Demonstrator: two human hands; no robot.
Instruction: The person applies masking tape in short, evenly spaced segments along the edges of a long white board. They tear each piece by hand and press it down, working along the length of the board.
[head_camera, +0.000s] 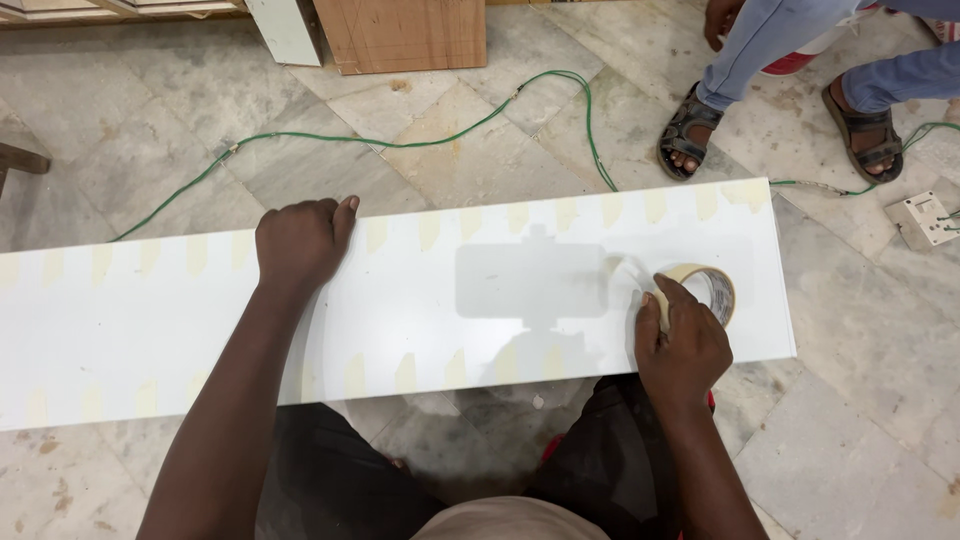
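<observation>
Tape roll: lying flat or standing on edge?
Flat: the tape roll rests on the white panel, its open core facing up, under the right hand.

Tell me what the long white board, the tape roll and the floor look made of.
White board: probably laminated wood panel, with a smooth glossy face that mirrors the camera's shadow.
Tape roll, under the right hand: likely paper masking tape, matte beige, matching the strips along the board's edges.
Floor: polished stone tiles, perhaps marble, with veined grey patterning and visible joints.
</observation>
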